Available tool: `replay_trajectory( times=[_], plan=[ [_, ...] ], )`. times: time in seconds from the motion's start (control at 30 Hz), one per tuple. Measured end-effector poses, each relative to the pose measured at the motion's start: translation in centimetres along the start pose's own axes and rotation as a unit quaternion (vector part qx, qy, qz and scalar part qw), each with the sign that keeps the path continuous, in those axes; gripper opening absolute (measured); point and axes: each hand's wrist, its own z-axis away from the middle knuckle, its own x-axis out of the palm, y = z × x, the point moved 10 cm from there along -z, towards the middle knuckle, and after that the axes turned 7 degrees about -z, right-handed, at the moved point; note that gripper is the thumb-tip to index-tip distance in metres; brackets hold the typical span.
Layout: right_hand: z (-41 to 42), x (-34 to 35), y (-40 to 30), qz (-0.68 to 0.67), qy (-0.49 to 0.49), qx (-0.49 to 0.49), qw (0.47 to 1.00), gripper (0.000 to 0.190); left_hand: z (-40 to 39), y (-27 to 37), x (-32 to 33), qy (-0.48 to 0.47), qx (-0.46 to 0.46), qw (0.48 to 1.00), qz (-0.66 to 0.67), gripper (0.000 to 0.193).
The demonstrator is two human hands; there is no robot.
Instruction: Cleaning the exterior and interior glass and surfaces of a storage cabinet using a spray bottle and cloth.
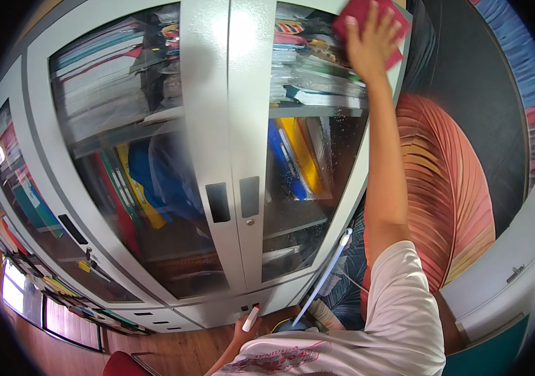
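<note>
My right hand [371, 47] is raised high, pressing a dark red cloth [357, 10] flat against the top right of a glass cabinet door [269, 136]. Its fingers are spread over the cloth. Below it, liquid droplets speckle the glass pane [338, 155]. Low down, near the cabinet's base, my left hand [247, 331] is closed around a white object with a red tip [251, 318], which looks like a spray bottle's trigger head; the rest of it is hidden.
Behind the glass stand folders [298, 155] and stacked papers [319, 96]. A pale pole [321, 279] leans right of the cabinet, beside a leaf-patterned wall [436, 188]. A red chair [124, 364] is at lower left. More cabinets [41, 188] continue leftward.
</note>
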Motion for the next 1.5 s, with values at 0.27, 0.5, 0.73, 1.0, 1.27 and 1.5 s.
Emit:
replay_trajectory(
  times=[0.27, 0.5, 0.73, 1.0, 1.27, 1.5],
  plan=[
    [4.7, 2.6, -12.1, -0.047, -0.197, -0.23, 0.952, 0.077, 0.8, -0.1, 0.6, -0.072, -0.011, 0.997, 0.021, 0.017],
    [7.3, -0.6, -2.6, -0.059, -0.084, 0.007, 0.995, 0.086, 0.6, 1.4, -1.7, -0.059, -0.011, 0.997, -0.04, 0.022],
    [5.4, 0.0, -5.6, -0.073, -0.007, 0.06, 0.996, 0.081, 1.4, 2.0, -2.9, -0.048, -0.019, 0.998, -0.04, 0.021],
    [7.3, 0.6, -19.1, -0.214, -0.099, -0.168, 0.957, 0.086, 1.5, 3.8, -2.5, -0.063, 0.002, 0.997, -0.036, 0.018],
    [11.8, -1.1, -8.9, -0.121, -0.115, -0.094, 0.981, 0.065, 1.2, 4.9, -3.8, -0.061, 0.044, 0.996, -0.054, 0.02],
    [7.9, -0.8, -2.3, -0.138, -0.018, 0.016, 0.99, 0.07, 3.0, 2.4, -5.9, -0.048, -0.023, 0.997, -0.048, 0.022]
  ],
)
